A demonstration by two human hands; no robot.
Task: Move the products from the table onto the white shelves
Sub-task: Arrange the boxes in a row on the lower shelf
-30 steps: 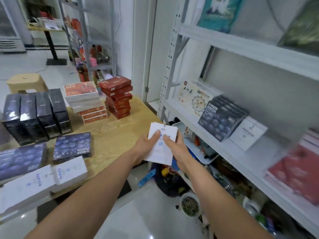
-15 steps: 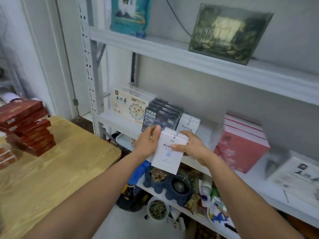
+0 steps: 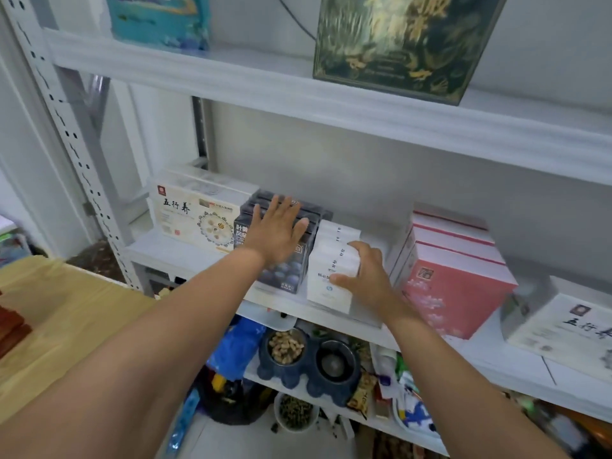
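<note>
Closest to you on the left is the wooden counter (image 3: 66,309), with a stack of red boxes (image 3: 10,329) cut off by the frame edge. Below your arms, on the floor, a white cup (image 3: 295,410) holds greenish pellets. On the bottom shelf (image 3: 331,410) behind it stands a dark blue double pet feeder (image 3: 308,376). Its left bowl is heaped with tan kibble (image 3: 286,346); its right steel bowl (image 3: 334,357) shows only bare metal. A blue bag (image 3: 238,342) sits to its left, and loose packets crowd its right, too blurred to name.

Both of your hands are at the middle shelf (image 3: 185,256). Your right hand (image 3: 364,276) grips the front white box (image 3: 326,293), which stands upright at the shelf's front edge. Your fingers curl over its top right corner and your thumb lies across its front face. It is the first of a row of white boxes (image 3: 337,233) running back toward the wall. Your left hand (image 3: 278,233) lies flat, fingers spread and straight, palm down on top of the dark blueberry-print boxes (image 3: 281,273) just left of the white row, touching it. Left of those stands a cream box (image 3: 195,220) with black Chinese characters. To the right, near the white row, are pink-and-white boxes (image 3: 453,286), and beyond them a white box (image 3: 563,329) lying flat.

Farthest up, the top shelf (image 3: 298,91) carries a teal package (image 3: 159,18) and a dark green box with gold print (image 3: 404,44).
</note>
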